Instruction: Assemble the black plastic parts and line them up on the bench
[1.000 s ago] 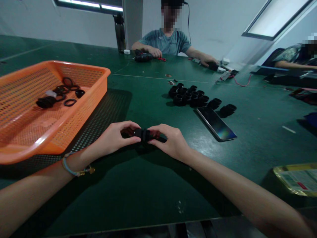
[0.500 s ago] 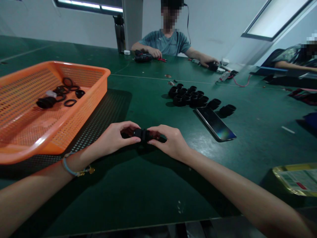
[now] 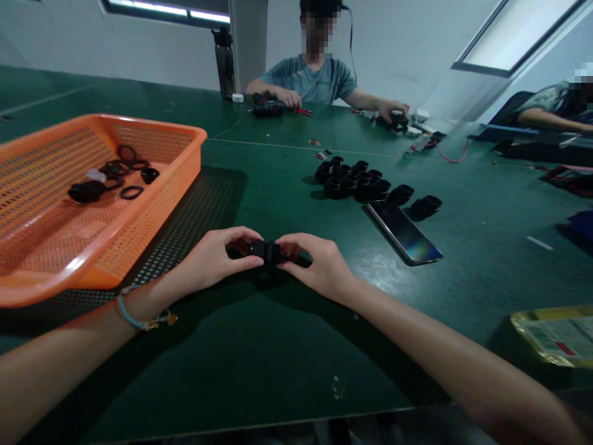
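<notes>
Between my two hands lies a small black ribbed fitting (image 3: 267, 250), held lengthwise just over the green table. My left hand (image 3: 225, 250) pinches its left end between thumb and fingers. At the other end, the thumb and fingers of my right hand (image 3: 315, 259) close on it, hiding part of that end. Similar black fittings (image 3: 349, 180) stand in a cluster farther back on the right. An orange basket (image 3: 160, 225) to my left holds several black rings (image 3: 131, 192) and a larger black threaded piece (image 3: 86, 191).
A phone (image 3: 404, 232) lies right of my hands, beside the cluster. A gold-rimmed packet (image 3: 556, 337) sits near the right edge. Across the table (image 3: 259, 371), a person (image 3: 310, 80) handles dark parts near a power tool (image 3: 267, 109). A bottle (image 3: 225, 65) stands at the back.
My hands and the fitting stay almost where they were, with only a slight shift of my right fingers. Across the table, the person's hand on the right has moved a little with a dark part.
</notes>
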`<control>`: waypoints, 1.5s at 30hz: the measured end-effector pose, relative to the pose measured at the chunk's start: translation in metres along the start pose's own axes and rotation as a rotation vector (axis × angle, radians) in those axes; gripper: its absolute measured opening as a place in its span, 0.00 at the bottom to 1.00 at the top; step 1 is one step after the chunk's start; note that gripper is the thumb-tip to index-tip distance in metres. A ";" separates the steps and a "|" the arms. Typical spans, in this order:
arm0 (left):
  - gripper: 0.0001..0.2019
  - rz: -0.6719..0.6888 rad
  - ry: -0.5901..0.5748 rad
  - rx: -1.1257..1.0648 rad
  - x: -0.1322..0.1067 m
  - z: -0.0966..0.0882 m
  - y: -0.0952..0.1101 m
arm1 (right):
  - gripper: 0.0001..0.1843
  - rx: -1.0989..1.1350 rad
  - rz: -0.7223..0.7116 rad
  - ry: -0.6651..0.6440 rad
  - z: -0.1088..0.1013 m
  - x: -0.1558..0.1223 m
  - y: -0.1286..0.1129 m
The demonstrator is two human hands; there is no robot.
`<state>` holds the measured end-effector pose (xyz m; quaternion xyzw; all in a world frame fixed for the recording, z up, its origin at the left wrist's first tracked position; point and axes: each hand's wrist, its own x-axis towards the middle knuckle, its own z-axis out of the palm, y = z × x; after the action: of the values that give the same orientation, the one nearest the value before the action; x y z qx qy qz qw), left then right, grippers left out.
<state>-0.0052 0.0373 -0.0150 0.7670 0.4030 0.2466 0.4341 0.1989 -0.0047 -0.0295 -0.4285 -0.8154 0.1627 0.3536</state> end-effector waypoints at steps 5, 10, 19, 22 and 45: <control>0.17 0.002 0.001 -0.004 0.000 0.000 0.001 | 0.14 -0.003 0.015 0.001 0.000 0.000 -0.001; 0.18 -0.001 -0.002 0.000 0.000 -0.001 0.000 | 0.14 -0.005 0.030 -0.010 0.000 0.000 0.000; 0.18 0.003 -0.011 0.012 -0.001 0.000 0.000 | 0.14 0.003 0.041 -0.044 -0.002 0.000 -0.001; 0.18 0.004 -0.001 0.005 -0.001 0.000 0.001 | 0.14 0.007 0.042 -0.048 -0.002 0.000 -0.001; 0.18 -0.005 -0.004 -0.017 0.000 0.000 0.000 | 0.16 0.042 0.047 -0.033 0.001 -0.001 0.001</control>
<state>-0.0053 0.0369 -0.0150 0.7626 0.4022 0.2475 0.4421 0.1989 -0.0048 -0.0306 -0.4373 -0.8071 0.1952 0.3453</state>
